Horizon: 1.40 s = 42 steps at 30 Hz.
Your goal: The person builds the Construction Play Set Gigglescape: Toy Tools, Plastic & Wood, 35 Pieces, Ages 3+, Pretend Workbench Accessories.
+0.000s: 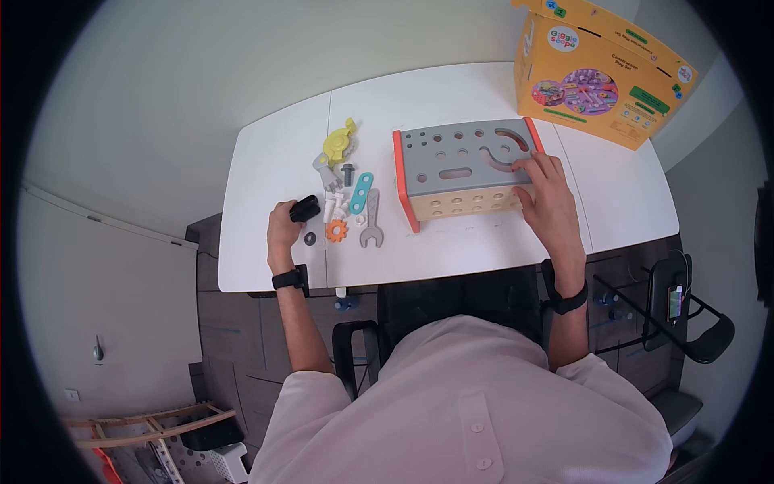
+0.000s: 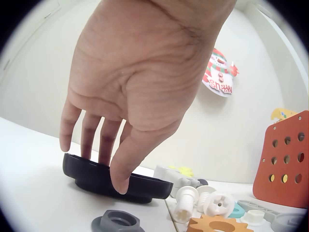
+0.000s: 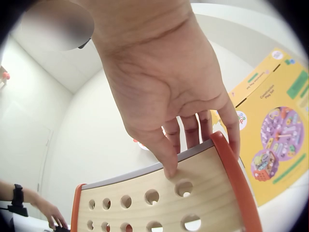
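Observation:
On the left of the table, my left hand (image 1: 282, 229) pinches a shallow black tray-like piece (image 1: 305, 209). In the left wrist view its thumb lies on the near wall of the black piece (image 2: 96, 176), with the other fingers at the far side. My right hand (image 1: 554, 202) grips the right end of a toy workbench (image 1: 451, 173) with a grey holed top and red ends. Its thumb presses the wooden front panel (image 3: 140, 188), while the fingers reach over the top. A dark grey nut (image 2: 118, 221) lies just in front of the black piece.
Between the hands lie a grey toy wrench (image 1: 372, 218), a teal holed strip (image 1: 362, 194), an orange gear (image 1: 336, 231), several white screws and a grey bolt (image 1: 348, 173). Behind them is a yellow-green toy saw (image 1: 339, 142). A yellow box (image 1: 601, 77) stands at the back right.

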Available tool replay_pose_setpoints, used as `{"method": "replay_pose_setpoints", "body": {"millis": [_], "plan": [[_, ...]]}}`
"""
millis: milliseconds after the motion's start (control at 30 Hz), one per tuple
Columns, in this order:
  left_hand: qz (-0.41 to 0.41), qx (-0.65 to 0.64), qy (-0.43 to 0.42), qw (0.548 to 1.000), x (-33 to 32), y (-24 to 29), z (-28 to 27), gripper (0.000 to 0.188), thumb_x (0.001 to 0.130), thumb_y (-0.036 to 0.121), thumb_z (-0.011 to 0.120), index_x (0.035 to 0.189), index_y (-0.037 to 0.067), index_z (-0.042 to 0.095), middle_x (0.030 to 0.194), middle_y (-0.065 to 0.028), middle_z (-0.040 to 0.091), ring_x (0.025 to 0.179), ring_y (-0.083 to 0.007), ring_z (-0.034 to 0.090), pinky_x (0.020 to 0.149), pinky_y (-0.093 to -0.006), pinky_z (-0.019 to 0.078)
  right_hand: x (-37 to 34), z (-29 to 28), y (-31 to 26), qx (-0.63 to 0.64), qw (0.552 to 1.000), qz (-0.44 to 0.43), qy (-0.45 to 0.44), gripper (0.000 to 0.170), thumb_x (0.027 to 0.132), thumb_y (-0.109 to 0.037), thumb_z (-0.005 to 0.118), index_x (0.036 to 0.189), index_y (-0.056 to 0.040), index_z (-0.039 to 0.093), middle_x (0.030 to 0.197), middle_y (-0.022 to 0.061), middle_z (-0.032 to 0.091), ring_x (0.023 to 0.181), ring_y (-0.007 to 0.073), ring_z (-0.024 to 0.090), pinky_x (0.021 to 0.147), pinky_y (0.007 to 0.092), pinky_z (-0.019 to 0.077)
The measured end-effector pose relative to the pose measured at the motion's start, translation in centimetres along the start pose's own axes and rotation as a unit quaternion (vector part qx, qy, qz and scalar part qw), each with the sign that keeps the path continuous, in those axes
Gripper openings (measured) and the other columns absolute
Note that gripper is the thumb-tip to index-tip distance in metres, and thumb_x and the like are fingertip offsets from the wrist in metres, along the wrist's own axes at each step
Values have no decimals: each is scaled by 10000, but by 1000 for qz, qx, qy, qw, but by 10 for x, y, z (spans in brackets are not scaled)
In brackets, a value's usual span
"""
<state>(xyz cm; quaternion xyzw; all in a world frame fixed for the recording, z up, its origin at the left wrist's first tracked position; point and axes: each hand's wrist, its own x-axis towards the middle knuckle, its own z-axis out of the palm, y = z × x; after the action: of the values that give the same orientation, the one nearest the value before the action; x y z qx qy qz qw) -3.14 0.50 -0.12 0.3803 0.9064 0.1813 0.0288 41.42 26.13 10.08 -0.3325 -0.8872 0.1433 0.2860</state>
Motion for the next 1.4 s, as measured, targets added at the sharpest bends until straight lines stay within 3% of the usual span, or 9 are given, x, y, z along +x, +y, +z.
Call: {"method": "replay_pose_setpoints", "body": {"millis": [233, 400, 533, 700, 800, 933, 1000, 1100, 1400], "plan": [[121, -58, 76, 988, -14, 52, -18, 428, 734, -42, 797, 1149, -48, 693, 1165, -198, 666, 1057, -392, 650, 945, -418, 531, 0, 7, 1, -22, 999, -17, 25, 405, 767, 16, 767, 1124, -86, 606, 1213, 88, 556, 1226, 310, 520, 974, 486, 492], [148, -158, -30, 976, -18, 99, -24, 299, 848, -6, 744, 1143, -23, 700, 1049, -117, 718, 848, -166, 680, 761, -286, 558, -7, 20, -22, -89, 993, 65, 35, 423, 784, -45, 799, 1160, -108, 614, 1278, 104, 530, 1287, 306, 486, 1085, 594, 332], [145, -140, -26, 979, -12, 100, -21, 298, 853, -11, 731, 1149, -21, 700, 1027, -119, 723, 829, -179, 694, 726, -300, 557, -6, 19, -32, -92, 991, 51, 80, 427, 776, -45, 800, 1161, -97, 623, 1226, 115, 483, 1259, 317, 481, 1081, 644, 315], [73, -107, 31, 991, -8, 94, -18, 171, 861, 60, 722, 1013, -13, 750, 918, -174, 750, 758, -281, 716, 706, -355, 566, -3, 20, -24, -36, 997, -6, 68, 410, 767, -31, 803, 1131, -86, 620, 1204, 107, 494, 1233, 299, 506, 1069, 615, 332], [56, -68, 37, 995, -13, 95, -20, 121, 869, 35, 702, 950, -44, 748, 786, -167, 738, 694, -207, 711, 662, -317, 552, -1, 21, -21, -41, 998, -13, 56, 401, 760, -21, 802, 1110, -84, 617, 1185, 87, 509, 1208, 281, 526, 1063, 595, 344], [41, -52, 38, 997, -12, 77, -10, 135, 850, 73, 733, 931, -34, 750, 761, -157, 734, 692, -215, 715, 652, -322, 549, -2, 22, -15, -42, 998, -8, 49, 389, 753, -12, 797, 1091, -87, 620, 1167, 63, 525, 1195, 264, 538, 1060, 576, 358], [-48, -23, -4, 999, -13, 73, -9, 153, 836, 168, 761, 924, 42, 768, 874, -141, 757, 830, -308, 738, 731, -389, 576, -3, 23, -16, -48, 997, -6, 55, 386, 752, -10, 796, 1089, -86, 623, 1166, 64, 526, 1196, 267, 539, 1058, 576, 363], [-66, 37, -2, 997, -16, 70, -6, 171, 813, 169, 792, 907, 29, 765, 774, -130, 744, 722, -227, 732, 645, -328, 545, -3, 24, -16, -52, 997, -4, 59, 378, 752, -6, 792, 1087, -82, 633, 1164, 66, 527, 1197, 271, 543, 1053, 576, 372], [-29, -11, -19, 999, -29, 64, -15, 275, 837, 86, 774, 1110, 60, 757, 850, -126, 740, 731, -220, 711, 683, -345, 556, -3, 25, -13, -44, 997, -7, 69, 374, 746, 2, 784, 1088, -81, 659, 1146, 70, 529, 1182, 272, 550, 1038, 559, 388]]}}
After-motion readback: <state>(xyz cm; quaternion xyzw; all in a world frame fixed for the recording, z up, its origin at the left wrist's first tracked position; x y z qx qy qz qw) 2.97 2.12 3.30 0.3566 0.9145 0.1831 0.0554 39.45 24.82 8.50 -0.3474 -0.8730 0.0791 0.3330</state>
